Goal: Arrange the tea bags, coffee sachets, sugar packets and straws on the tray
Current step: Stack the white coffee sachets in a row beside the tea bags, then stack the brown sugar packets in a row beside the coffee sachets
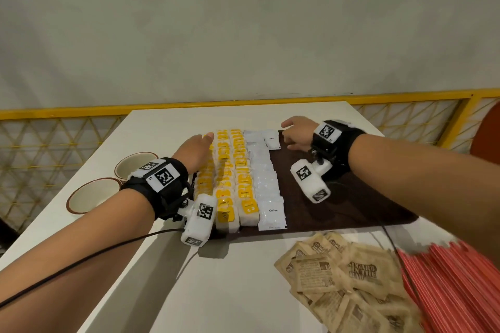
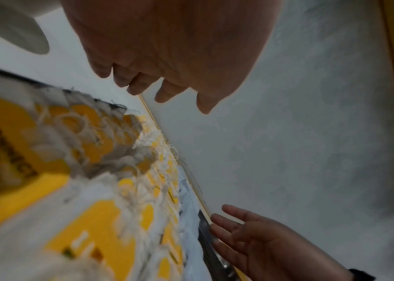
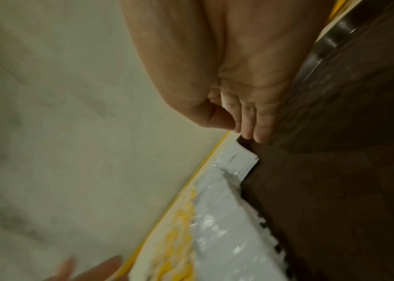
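Tea bags [image 1: 226, 170] with yellow tags fill the left part of a dark brown tray [image 1: 351, 205] in three overlapping rows running from the near edge to the far edge; they overlap too tightly to count one by one. Just to their right runs one row of white coffee sachets [image 1: 263, 178], again too overlapped to count, with a single extra sachet [image 1: 272, 139] beside the row's far end. The right half of the tray is bare. The tray lies on a white counter [image 1: 167, 278].

The left hand [image 1: 194, 153] hovers over the far end of the leftmost tea bag row, its fingers [image 2: 164, 93] loosely extended and gripping nothing in the left wrist view. The right hand [image 1: 297, 132] is at the tray's far edge beside the extra sachet; its fingers [image 3: 251, 121] lie straight and together, tips down near the sachet's corner, thumb alongside, holding nothing. Whether the tips touch the tray cannot be told.

Brown sugar packets [image 1: 343, 278] sit in a loose heap on the counter near the tray's front right corner, roughly a dozen, partly hidden by each other. Red straws [image 1: 454, 286] lie in a thick bundle at the right edge, far too many to count. Two empty cups [image 1: 93, 194] with brown rims stand on the counter left of the tray.
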Tool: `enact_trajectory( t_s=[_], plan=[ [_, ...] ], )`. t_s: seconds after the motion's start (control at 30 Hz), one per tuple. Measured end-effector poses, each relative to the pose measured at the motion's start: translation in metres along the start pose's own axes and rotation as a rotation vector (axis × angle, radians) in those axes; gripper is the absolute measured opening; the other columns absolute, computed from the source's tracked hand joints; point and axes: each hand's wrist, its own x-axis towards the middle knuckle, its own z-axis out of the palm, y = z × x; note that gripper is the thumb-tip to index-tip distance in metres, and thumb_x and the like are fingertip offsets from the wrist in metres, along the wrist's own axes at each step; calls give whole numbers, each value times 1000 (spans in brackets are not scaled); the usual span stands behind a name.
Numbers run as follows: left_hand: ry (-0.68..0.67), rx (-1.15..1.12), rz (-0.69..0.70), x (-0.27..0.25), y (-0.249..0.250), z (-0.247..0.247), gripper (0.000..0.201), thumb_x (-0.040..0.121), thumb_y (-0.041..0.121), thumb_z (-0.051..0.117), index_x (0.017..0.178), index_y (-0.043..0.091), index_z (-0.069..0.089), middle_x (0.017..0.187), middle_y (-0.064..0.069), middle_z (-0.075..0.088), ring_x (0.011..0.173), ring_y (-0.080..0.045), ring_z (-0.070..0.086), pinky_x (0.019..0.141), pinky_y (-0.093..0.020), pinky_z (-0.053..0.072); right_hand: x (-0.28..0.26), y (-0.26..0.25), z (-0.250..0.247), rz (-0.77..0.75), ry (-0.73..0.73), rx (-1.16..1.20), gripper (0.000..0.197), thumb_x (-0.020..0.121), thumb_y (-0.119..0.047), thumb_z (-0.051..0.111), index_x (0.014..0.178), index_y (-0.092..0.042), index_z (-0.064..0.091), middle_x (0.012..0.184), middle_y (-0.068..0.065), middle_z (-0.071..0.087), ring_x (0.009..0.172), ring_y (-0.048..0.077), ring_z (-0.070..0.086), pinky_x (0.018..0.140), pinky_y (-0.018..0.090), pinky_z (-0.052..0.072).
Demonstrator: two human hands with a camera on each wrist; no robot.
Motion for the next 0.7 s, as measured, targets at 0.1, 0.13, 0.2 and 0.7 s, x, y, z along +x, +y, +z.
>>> enact_trajectory(
  t_s=[0.1, 0.13, 0.2, 0.7],
  plan=[
    [100, -83, 229, -30, 12, -2, 46, 100, 38, 40, 134, 11, 51, 140, -6, 50, 127, -18, 45, 104, -30, 32, -65, -7, -11, -34, -237, 76, 34, 95, -1, 51, 129, -4, 50, 107, 10, 62, 98, 21, 60, 85, 30, 52],
    [75, -92, 297, -44, 20, -1, 38, 98, 37, 46, 123, 12, 61, 128, -5, 59, 117, -16, 53, 98, -28, 37, -85, -8, -14, -54, -364, 6, 31, 94, -1, 52, 125, -5, 53, 112, 10, 64, 98, 19, 62, 83, 27, 53],
    [-90, 4, 413, -75, 32, 5, 30, 94, 34, 55, 100, 10, 72, 102, -7, 70, 97, -19, 62, 90, -32, 46, -135, -6, -19, -89, -550, -291, 25, 91, -7, 59, 116, -10, 60, 112, 6, 68, 91, 11, 65, 81, 23, 53],
    [-408, 608, 519, -174, 35, 107, 62, 82, 37, 67, 134, 18, 40, 121, -8, 54, 111, -26, 55, 91, -37, 46, -236, 67, 8, -206, -347, -865, 57, 82, -51, 67, 117, -14, 41, 107, 2, 56, 90, 16, 53, 75, 28, 41]
  ],
)
